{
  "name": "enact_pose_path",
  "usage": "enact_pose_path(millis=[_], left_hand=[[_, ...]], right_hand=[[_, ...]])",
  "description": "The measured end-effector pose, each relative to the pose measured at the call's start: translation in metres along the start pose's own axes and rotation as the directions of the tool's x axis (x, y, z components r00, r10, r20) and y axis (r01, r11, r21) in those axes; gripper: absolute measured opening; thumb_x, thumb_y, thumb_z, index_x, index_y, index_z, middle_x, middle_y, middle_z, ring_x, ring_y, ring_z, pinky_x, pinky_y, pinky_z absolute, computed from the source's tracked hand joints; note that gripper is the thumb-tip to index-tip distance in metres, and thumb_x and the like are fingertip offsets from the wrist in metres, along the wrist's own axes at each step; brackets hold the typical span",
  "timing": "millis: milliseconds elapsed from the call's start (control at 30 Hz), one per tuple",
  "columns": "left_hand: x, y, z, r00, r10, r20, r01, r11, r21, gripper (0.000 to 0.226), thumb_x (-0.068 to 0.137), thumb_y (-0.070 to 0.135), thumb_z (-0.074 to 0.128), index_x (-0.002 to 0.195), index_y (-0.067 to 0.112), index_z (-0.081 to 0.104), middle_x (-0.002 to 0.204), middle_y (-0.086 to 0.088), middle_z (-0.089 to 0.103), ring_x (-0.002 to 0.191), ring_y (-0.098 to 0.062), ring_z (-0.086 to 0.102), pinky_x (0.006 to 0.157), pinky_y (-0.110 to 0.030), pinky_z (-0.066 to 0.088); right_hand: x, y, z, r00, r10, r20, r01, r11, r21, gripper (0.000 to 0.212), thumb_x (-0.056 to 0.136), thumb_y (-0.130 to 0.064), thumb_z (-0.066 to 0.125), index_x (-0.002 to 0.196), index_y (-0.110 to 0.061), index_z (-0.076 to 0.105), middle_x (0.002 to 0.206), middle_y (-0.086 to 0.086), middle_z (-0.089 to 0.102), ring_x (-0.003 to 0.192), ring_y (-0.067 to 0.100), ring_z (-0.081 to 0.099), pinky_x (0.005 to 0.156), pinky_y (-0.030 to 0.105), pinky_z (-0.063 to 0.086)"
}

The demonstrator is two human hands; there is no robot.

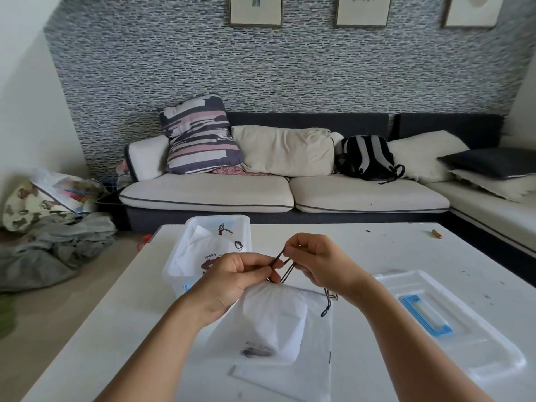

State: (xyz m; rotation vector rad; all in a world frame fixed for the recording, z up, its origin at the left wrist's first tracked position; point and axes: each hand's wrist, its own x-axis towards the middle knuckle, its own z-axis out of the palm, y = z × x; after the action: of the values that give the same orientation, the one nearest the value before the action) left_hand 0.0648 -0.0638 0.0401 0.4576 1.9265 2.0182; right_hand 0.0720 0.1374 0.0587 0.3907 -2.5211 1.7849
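- While the small white fabric drawstring bag point(275, 317) is stood on the near middle of the white rectangular table point(377, 248), its gathered mouth is held up between the two hands.
- The thin dark cord point(285, 266) rising from that mouth is pinched by the left hand point(232, 281) between thumb and curled fingers, just above the gathers.
- A loop of the same cord is pinched by the right hand point(316, 262), slightly higher and farther from the camera; the two hands are kept close together.
- A second knotted cord end point(327, 303) is seen hanging at the bag's right side, touched by neither hand.
- A flat white pouch point(290, 378) is spread under the bag, toward the table's near edge.
- A clear plastic storage box point(171, 274) is placed just left of and behind the left hand; more white bags point(214, 245) with dark cords are laid inside it.
- A clear plastic lid point(470, 338) with a blue handle point(426, 317) is laid flat on the table to the right, apart from the bag.
- A small brown cylinder point(436, 234) is left near the table's far right corner.
- Beyond the table, a cream-cushioned sofa point(208, 192) with a dark base is seen, and a black and grey backpack point(367, 158) is set on it.
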Motion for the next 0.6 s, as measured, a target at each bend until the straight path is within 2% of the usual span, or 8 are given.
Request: enact_pose_path(millis=[100, 300, 467, 600], left_hand=[[-0.0018, 0.0022, 0.0012, 1.000, -0.015, 0.013, 0.015, 1.000, -0.014, 0.021, 0.095, 0.002, 0.058, 0.106, 0.007, 0.076, 0.089, -0.009, 0.074, 0.086, -0.016, 0.070, 0.080, -0.020, 0.053], [-0.0038, 0.0053, 0.0067, 1.000, -0.023, -0.012, 0.022, 0.996, -0.085, 0.022, 0.098, 0.012, 0.055, 0.101, 0.003, 0.075, 0.086, -0.006, 0.073, 0.081, -0.011, 0.069, 0.069, -0.017, 0.052], [-0.0026, 0.0040, 0.0065, 0.999, -0.028, -0.022, 0.025, 0.995, -0.096, 0.020, 0.096, 0.011, 0.057, 0.099, 0.004, 0.076, 0.087, -0.006, 0.074, 0.082, -0.012, 0.070, 0.072, -0.017, 0.054], [-0.0011, 0.0030, 0.0061, 0.999, -0.030, -0.027, 0.027, 0.996, -0.087, 0.020, 0.081, 0.012, 0.069, 0.098, 0.006, 0.078, 0.090, -0.009, 0.076, 0.087, -0.015, 0.071, 0.080, -0.019, 0.055]], right_hand=[[0.0002, -0.0020, 0.0037, 1.000, 0.021, 0.005, -0.021, 0.998, 0.053, 0.017, 0.101, -0.014, 0.055, 0.085, -0.010, 0.058, 0.049, -0.013, 0.040, 0.045, 0.010, 0.023, 0.041, 0.017, 0.021], [-0.0001, -0.0036, 0.0034, 0.998, -0.051, -0.041, 0.049, 0.997, -0.066, 0.014, 0.100, -0.013, 0.058, 0.090, -0.004, 0.061, 0.054, -0.004, 0.043, 0.042, 0.003, 0.031, 0.043, 0.012, 0.027], [0.0005, -0.0017, 0.0019, 0.997, -0.045, -0.063, 0.042, 0.998, -0.043, 0.014, 0.100, -0.013, 0.057, 0.087, -0.009, 0.061, 0.050, -0.013, 0.044, 0.045, 0.008, 0.028, 0.043, 0.016, 0.025], [-0.0008, -0.0048, 0.0031, 0.999, 0.005, -0.044, -0.002, 0.998, 0.061, 0.016, 0.103, -0.013, 0.053, 0.089, -0.007, 0.058, 0.048, -0.012, 0.039, 0.046, 0.010, 0.024, 0.041, 0.018, 0.020]])
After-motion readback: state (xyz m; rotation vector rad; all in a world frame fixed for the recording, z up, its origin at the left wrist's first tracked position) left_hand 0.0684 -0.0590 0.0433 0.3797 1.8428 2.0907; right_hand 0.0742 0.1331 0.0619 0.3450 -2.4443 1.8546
